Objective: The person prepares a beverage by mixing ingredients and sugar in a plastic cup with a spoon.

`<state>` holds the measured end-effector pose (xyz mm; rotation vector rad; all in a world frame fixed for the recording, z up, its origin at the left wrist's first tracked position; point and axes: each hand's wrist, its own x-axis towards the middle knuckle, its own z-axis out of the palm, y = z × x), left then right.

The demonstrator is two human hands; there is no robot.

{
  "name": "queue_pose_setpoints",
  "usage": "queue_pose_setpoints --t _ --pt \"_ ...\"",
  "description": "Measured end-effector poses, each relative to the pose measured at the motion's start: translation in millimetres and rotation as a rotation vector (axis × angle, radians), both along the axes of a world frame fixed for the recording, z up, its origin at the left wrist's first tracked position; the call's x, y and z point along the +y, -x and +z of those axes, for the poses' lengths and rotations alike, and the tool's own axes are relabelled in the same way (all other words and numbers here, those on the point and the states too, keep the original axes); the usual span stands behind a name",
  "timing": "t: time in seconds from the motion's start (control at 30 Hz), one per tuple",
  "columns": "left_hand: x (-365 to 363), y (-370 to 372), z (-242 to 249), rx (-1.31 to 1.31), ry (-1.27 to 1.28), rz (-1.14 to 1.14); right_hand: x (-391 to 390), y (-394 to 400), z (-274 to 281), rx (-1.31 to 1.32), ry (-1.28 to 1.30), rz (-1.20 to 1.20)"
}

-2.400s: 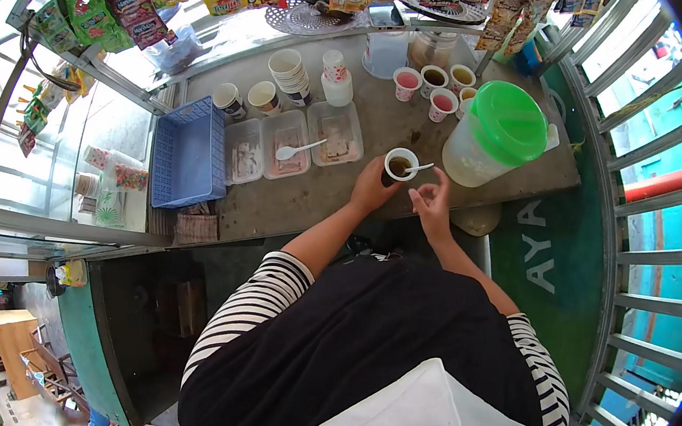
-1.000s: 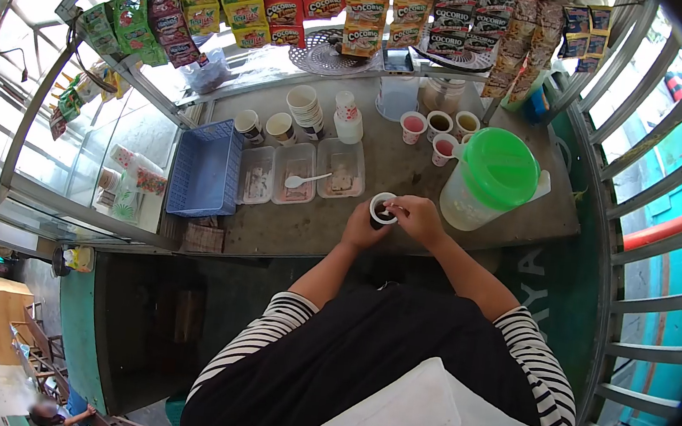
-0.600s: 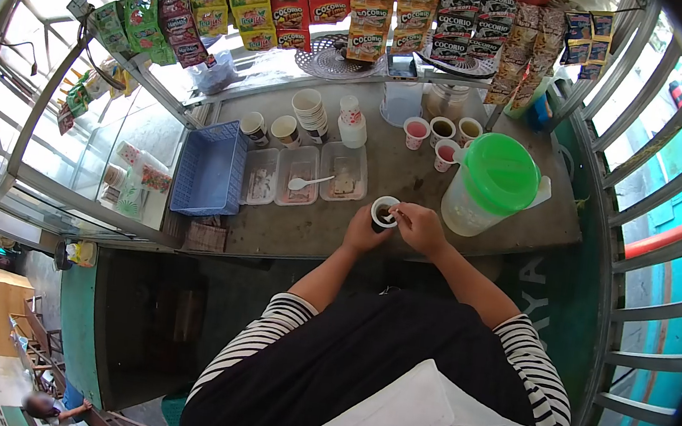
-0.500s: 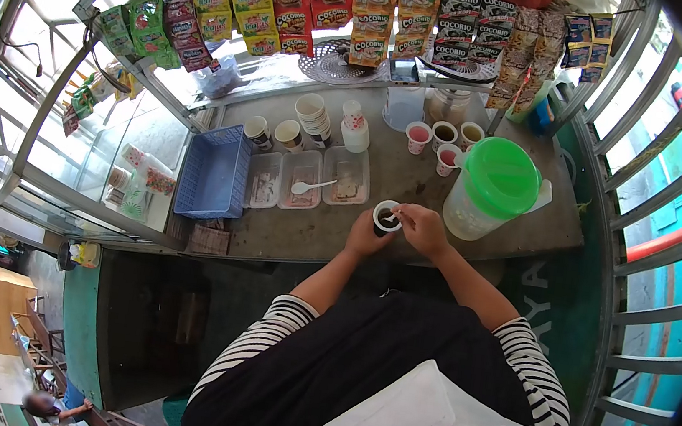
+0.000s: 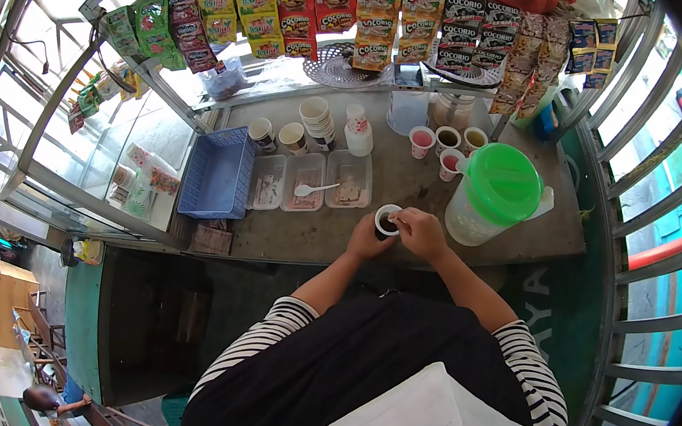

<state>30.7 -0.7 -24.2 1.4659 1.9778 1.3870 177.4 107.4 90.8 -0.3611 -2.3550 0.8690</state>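
Clock dial centred on the dark-sided cup [image 5: 384, 223], 12 pointing away from the person; the cup is at the front edge of the desk [image 5: 292, 235], open rim up and near level, with dark contents inside; whether its base rests on the desk cannot be told.

Left hand [image 5: 367, 238]: at about 7 to 8 o'clock, fingers clamped on the cup's side; right hand [image 5: 423, 234]: at 3 to 4 o'clock, fingertips together over the rim, pinching what looks like a small spoon [image 5: 393, 217]; its lower end is hard to make out.

Judgement on handling: the left grip should be firm but light, since a squeeze may bend a thin wall and lift the liquid to the rim; the spoon is best moved in small, slow circles from the wrist; its tip should reach low without scraping; fingertips are better held clear of the liquid; a tilt or a quick stroke could slop it over.

Surroundings: lidded pitcher [image 5: 496, 189] at 2 o'clock, near the right hand, so that elbow wants a narrow path; filled printed cups [image 5: 421, 142] at 1 o'clock, well clear; plastic trays [image 5: 284, 183] at 10 o'clock, a white spoon [image 5: 316, 188] lying across one.
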Motion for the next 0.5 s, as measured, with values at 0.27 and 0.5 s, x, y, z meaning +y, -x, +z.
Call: queue_pose_setpoints --t 0.27,0.5 --pt "0 -2 8 0.010 0.004 0.022 7 -2 1 -0.083 0.000 -0.029" --pt "0 -5 18 -0.029 -0.008 0.020 11 -1 -8 0.022 0.025 -0.033"
